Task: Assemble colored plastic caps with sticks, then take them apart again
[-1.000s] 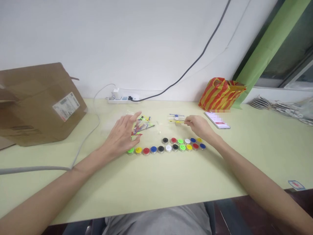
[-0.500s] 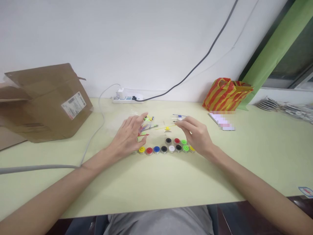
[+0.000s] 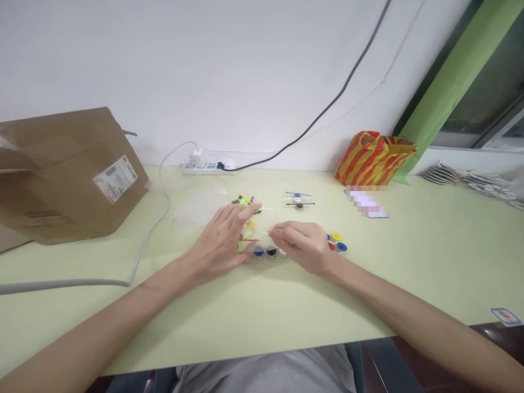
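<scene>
My left hand (image 3: 221,240) is cupped low over the table, thumb and forefinger apart, with a red arrow (image 3: 249,239) held inside its curl. A small yellow piece (image 3: 250,224) shows by its fingers. My right hand (image 3: 301,244) pinches a thin pale piece (image 3: 268,233), whose kind is hard to make out. Below the hands runs a row of small round pots with coloured tops, including a blue-topped pot (image 3: 258,251) and a black-topped pot (image 3: 271,251); my right hand hides several. Beyond lie a black arrow (image 3: 301,204) and a blue arrow (image 3: 298,194).
A pile of small coloured pieces (image 3: 242,200) lies beside a clear plastic bag (image 3: 196,210). The cardboard box (image 3: 77,180) stands left, near a grey cable (image 3: 141,256). Behind are a power strip (image 3: 209,170), a striped bag (image 3: 372,161) and a phone-like slab (image 3: 368,204).
My right hand has left the black arrow, which now lies over a black disc, and has moved left and nearer me with a pale piece. My left hand has come slightly nearer with the red arrow.
</scene>
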Demonstrator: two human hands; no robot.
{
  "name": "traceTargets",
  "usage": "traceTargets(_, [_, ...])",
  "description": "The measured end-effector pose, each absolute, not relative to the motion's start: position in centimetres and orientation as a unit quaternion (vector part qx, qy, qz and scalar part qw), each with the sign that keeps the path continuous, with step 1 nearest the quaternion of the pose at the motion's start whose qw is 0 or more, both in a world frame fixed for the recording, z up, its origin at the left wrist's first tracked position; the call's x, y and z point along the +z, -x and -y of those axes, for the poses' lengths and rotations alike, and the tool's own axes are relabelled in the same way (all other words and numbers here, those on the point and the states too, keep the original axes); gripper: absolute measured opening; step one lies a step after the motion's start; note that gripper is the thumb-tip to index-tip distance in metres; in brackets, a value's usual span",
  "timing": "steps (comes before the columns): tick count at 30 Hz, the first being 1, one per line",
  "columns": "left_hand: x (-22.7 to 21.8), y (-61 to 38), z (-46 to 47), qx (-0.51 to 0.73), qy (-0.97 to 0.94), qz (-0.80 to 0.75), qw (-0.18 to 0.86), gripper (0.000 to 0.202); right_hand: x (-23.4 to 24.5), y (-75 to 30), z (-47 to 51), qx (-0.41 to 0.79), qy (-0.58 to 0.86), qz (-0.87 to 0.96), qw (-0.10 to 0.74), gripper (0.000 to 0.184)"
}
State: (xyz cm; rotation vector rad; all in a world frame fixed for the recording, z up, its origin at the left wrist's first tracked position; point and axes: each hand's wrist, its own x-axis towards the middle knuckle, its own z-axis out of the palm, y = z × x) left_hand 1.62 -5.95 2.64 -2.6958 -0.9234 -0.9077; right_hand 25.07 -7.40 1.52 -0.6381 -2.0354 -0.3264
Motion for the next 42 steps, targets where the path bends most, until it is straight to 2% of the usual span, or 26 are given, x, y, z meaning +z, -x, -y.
traceTargets(5, [2.2,-1.4,5.7,-0.316,0.904,0.284,0.037,0.073,1.0,-24.8,7.2,-0.113,0.193,0.857,0.464,0.023])
traceTargets(9, [2.2,-1.0,5.4,-0.32,0.903,0.284,0.051,0.076,1.6,-25.5,7.0,-0.107,0.149,0.872,0.453,0.034])
traceTargets(11, [2.3,-0.7,5.1,-0.32,0.897,0.3,0.063,0.074,2.2,-26.8,6.2,-0.125,0.179,0.847,0.485,0.035])
traceTargets(14, [2.5,-0.2,4.6,-0.308,0.891,0.327,0.065,0.075,2.6,-30.1,3.7,-0.129,0.307,0.789,0.516,0.029])
traceTargets(17, [2.5,0.3,4.0,-0.295,0.889,0.346,0.06,0.078,2.1,-34.1,0.7,-0.103,0.441,0.768,0.454,0.027])
traceTargets(21, [2.2,0.7,3.4,-0.273,0.89,0.363,0.045,0.083,0.6,-37.3,-1.9,-0.067,0.548,0.768,0.325,0.019])
traceTargets(26, [2.1,0.9,3.1,-0.265,0.889,0.372,0.036,0.085,-0.3,-37.2,-2.2,-0.059,0.586,0.786,0.188,0.025])
traceTargets(31, [2.2,0.9,3.2,-0.266,0.89,0.368,0.037,0.084,0.1,-36.2,-1.8,-0.038,0.603,0.784,0.143,0.02])
traceTargets(34, [2.2,0.9,3.3,-0.263,0.888,0.376,0.029,0.085,0.6,-35.9,-1.3,-0.038,0.601,0.78,0.168,0.017])
traceTargets(36, [2.2,0.8,3.3,-0.261,0.886,0.382,0.027,0.085,1.0,-35.5,-0.7,-0.05,0.575,0.785,0.224,0.014])
traceTargets(39, [2.1,0.7,3.3,-0.259,0.884,0.387,0.031,0.085,1.9,-34.4,0.5,-0.083,0.488,0.804,0.33,0.01])
traceTargets(42, [2.1,0.7,3.2,-0.258,0.882,0.392,0.031,0.088,2.7,-33.0,1.8,-0.137,0.387,0.827,0.385,0.01])
